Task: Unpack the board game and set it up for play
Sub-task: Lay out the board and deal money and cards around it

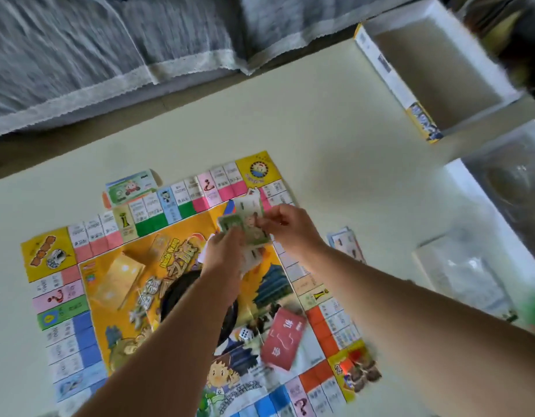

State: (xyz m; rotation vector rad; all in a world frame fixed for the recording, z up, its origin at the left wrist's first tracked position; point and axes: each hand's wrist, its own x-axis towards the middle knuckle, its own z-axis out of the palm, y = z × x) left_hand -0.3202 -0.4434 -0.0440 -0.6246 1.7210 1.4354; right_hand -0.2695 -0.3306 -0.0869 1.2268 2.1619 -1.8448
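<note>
Left hand [225, 251] is gripping a bundle of play-money bills [251, 213] from below, its fingers curling round the lower ends, while the right hand [286, 224] is pinching the upper part of the same bundle between thumb and fingertips. Both hands are hovering over the far right part of the game board [139, 284], a creased paper sheet that is lying flat on the pale table [320, 130]. Just past the board's far edge, a green stack of notes [130, 188] is resting on the table, and a bluish stack of notes [346, 243] is lying just off its right edge. On the board's near right part, a red card deck [284, 338] is lying at a tilt, with a white die [246, 334] just beside it to the left. Some small playing pieces [364, 373], too blurred to make out, are sitting at the near right corner. At the far right of the table, the open game box [389, 73] is standing well apart from the board, with a clear plastic tray [507, 188] nearer along the table's right side. Grey fabric [109, 40] is stretching across the background beyond the table.
</note>
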